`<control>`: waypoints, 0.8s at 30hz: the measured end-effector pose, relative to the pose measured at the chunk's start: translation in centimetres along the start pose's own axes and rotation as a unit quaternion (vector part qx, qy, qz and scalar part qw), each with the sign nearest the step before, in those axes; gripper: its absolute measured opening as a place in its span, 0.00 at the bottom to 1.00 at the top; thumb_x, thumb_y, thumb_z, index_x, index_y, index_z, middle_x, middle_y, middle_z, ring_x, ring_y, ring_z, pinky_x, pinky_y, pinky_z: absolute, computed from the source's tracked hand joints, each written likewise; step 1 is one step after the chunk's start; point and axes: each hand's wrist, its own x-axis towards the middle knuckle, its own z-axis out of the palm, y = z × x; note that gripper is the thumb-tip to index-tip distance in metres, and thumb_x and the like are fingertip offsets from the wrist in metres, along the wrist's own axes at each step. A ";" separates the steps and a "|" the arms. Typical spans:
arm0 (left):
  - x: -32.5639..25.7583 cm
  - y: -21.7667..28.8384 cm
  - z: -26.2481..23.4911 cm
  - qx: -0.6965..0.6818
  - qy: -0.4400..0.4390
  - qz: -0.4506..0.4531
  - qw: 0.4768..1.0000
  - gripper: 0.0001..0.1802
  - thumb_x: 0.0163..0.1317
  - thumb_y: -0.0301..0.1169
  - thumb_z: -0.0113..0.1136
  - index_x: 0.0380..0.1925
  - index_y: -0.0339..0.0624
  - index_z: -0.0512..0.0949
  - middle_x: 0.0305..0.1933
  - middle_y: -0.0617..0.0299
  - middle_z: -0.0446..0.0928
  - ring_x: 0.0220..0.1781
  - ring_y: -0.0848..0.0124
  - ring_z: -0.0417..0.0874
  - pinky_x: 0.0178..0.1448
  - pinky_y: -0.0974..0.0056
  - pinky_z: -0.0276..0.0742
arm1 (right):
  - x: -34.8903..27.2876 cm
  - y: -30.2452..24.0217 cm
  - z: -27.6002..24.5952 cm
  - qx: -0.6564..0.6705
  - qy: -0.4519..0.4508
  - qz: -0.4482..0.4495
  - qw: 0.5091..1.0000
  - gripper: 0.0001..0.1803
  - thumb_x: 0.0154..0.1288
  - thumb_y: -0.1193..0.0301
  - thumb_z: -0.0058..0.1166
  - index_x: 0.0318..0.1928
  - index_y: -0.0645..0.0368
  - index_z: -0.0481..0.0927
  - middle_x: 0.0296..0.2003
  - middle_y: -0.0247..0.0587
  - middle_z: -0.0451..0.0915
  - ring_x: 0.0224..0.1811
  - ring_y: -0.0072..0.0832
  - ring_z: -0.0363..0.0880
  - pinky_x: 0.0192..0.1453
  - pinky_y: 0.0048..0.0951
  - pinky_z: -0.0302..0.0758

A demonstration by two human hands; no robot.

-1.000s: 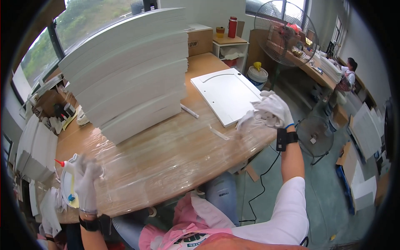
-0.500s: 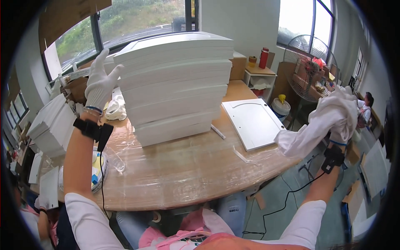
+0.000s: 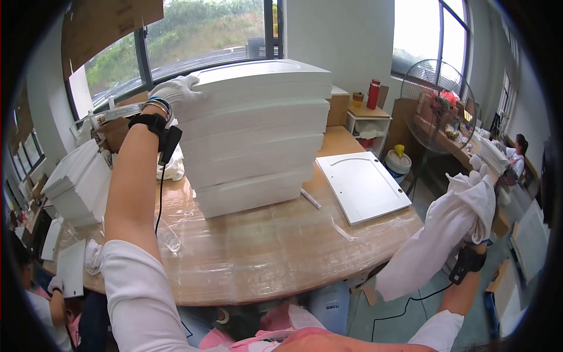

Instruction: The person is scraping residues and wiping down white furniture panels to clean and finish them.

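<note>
A tall stack of white panels (image 3: 252, 141) stands on the table. My left hand (image 3: 176, 95), in a white knitted glove, is closed over the left edge of its top panel (image 3: 264, 69), fingers bent at the rim; some fingertips are hidden. Off the table's right side, my gloved right hand (image 3: 482, 173) grips a bunched white cloth (image 3: 437, 234), which hangs down toward the lower left. A single white panel (image 3: 363, 185) with small holes and a curved groove lies flat to the right of the stack.
Film covers the wooden table (image 3: 246, 258). White strips (image 3: 343, 230) lie near the single panel. A standing fan (image 3: 437, 105) and a lidded bucket (image 3: 397, 161) are beyond the right edge. At left, another person's gloved hand (image 3: 56, 284) touches a panel near more stacked panels (image 3: 79, 182).
My left hand has come down and right, from spread in the air onto the stack's top left edge. My right hand has lowered with the cloth, which now hangs longer.
</note>
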 end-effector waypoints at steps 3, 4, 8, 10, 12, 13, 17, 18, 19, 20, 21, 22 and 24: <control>1.1 -1.6 0.1 -0.011 -0.001 0.001 1.000 0.40 0.57 0.53 0.61 0.69 0.51 0.71 0.68 0.50 0.76 0.68 0.52 0.78 0.71 0.51 0.72 | -0.5 -0.1 3.2 0.089 0.074 0.089 0.989 0.27 0.81 0.60 0.48 0.71 0.63 0.67 0.51 0.35 0.76 0.48 0.16 0.77 0.57 0.23 0.81; 0.5 -1.2 -0.4 -0.016 0.013 0.017 1.000 0.39 0.56 0.55 0.61 0.67 0.48 0.74 0.65 0.49 0.78 0.66 0.51 0.79 0.69 0.53 0.73 | -0.6 -0.3 4.3 0.035 0.088 0.088 0.992 0.27 0.80 0.60 0.49 0.69 0.65 0.68 0.50 0.36 0.78 0.46 0.17 0.78 0.55 0.25 0.83; -0.1 -1.0 -1.0 0.009 0.037 0.046 0.998 0.40 0.54 0.59 0.64 0.62 0.46 0.78 0.61 0.48 0.80 0.63 0.52 0.81 0.67 0.56 0.74 | -1.3 0.2 5.7 0.139 0.089 0.089 0.982 0.27 0.80 0.61 0.51 0.68 0.67 0.68 0.47 0.37 0.78 0.44 0.21 0.79 0.54 0.29 0.83; -3.2 0.2 -2.0 -0.003 0.044 0.061 0.997 0.37 0.55 0.58 0.64 0.58 0.45 0.81 0.58 0.49 0.82 0.60 0.53 0.82 0.64 0.58 0.75 | -1.7 0.7 5.7 0.096 0.079 0.071 0.990 0.27 0.79 0.61 0.51 0.68 0.68 0.68 0.44 0.37 0.79 0.43 0.23 0.81 0.55 0.33 0.83; -5.4 -0.8 -2.3 -0.076 0.047 0.087 0.992 0.36 0.56 0.59 0.63 0.57 0.45 0.82 0.56 0.49 0.83 0.59 0.55 0.82 0.63 0.58 0.75 | -1.9 0.8 4.1 0.113 0.050 0.091 0.988 0.27 0.79 0.61 0.51 0.68 0.67 0.68 0.44 0.38 0.80 0.42 0.24 0.81 0.55 0.35 0.82; -6.2 -2.2 -2.6 -0.144 0.050 0.107 0.983 0.36 0.57 0.60 0.63 0.56 0.45 0.83 0.54 0.50 0.84 0.58 0.56 0.83 0.62 0.58 0.75 | -1.9 1.0 3.5 0.137 0.014 0.114 0.984 0.27 0.79 0.61 0.52 0.68 0.67 0.68 0.43 0.39 0.80 0.41 0.26 0.81 0.55 0.36 0.82; -5.8 -7.2 0.8 -0.549 0.065 -0.062 0.831 0.44 0.59 0.60 0.68 0.63 0.35 0.75 0.55 0.51 0.81 0.55 0.60 0.83 0.61 0.57 0.77 | -2.8 1.4 3.8 0.171 0.053 0.096 0.979 0.28 0.79 0.61 0.52 0.69 0.68 0.68 0.41 0.38 0.79 0.40 0.26 0.80 0.54 0.37 0.82; -6.3 -6.6 1.9 -0.661 0.005 -0.055 0.748 0.36 0.66 0.51 0.66 0.61 0.31 0.73 0.55 0.48 0.79 0.53 0.58 0.85 0.56 0.60 0.84 | -3.1 1.5 4.1 0.138 0.072 0.089 0.984 0.28 0.79 0.60 0.52 0.68 0.66 0.69 0.41 0.37 0.79 0.40 0.25 0.80 0.53 0.35 0.83; -6.6 -6.0 2.4 -0.660 0.007 -0.054 0.749 0.36 0.66 0.51 0.66 0.61 0.31 0.73 0.55 0.48 0.79 0.53 0.58 0.85 0.56 0.60 0.84 | -3.4 1.5 4.6 0.107 0.090 0.082 0.987 0.27 0.79 0.59 0.51 0.68 0.65 0.70 0.40 0.35 0.79 0.40 0.24 0.81 0.51 0.32 0.84; -6.8 -5.3 2.8 -0.756 -0.031 -0.036 0.653 0.31 0.69 0.48 0.63 0.58 0.31 0.73 0.53 0.48 0.79 0.51 0.57 0.86 0.54 0.61 0.87 | -3.6 1.1 5.5 0.109 0.090 0.081 0.987 0.27 0.79 0.59 0.51 0.68 0.65 0.70 0.40 0.35 0.79 0.40 0.24 0.81 0.51 0.32 0.84; -7.0 -4.7 2.8 -0.836 -0.070 -0.015 0.543 0.26 0.71 0.45 0.61 0.55 0.32 0.74 0.51 0.47 0.79 0.49 0.56 0.87 0.52 0.62 0.90 | -3.7 0.8 6.8 0.137 0.077 0.096 0.983 0.27 0.79 0.60 0.52 0.68 0.65 0.70 0.40 0.34 0.79 0.39 0.24 0.80 0.50 0.33 0.84; -7.1 -3.5 2.6 -0.847 -0.053 -0.020 0.529 0.18 0.74 0.39 0.57 0.50 0.33 0.75 0.51 0.44 0.79 0.50 0.53 0.87 0.54 0.55 0.92 | -4.0 0.4 7.4 0.163 0.067 0.111 0.978 0.27 0.79 0.61 0.53 0.68 0.65 0.69 0.39 0.32 0.79 0.37 0.23 0.79 0.49 0.33 0.83; -7.9 -1.3 2.0 -0.871 -0.100 -0.016 0.480 0.16 0.74 0.37 0.57 0.49 0.33 0.74 0.48 0.47 0.80 0.47 0.56 0.88 0.50 0.59 0.92 | -4.5 0.1 7.6 0.180 0.080 0.104 0.975 0.27 0.79 0.60 0.52 0.67 0.66 0.70 0.36 0.31 0.78 0.36 0.25 0.78 0.47 0.34 0.81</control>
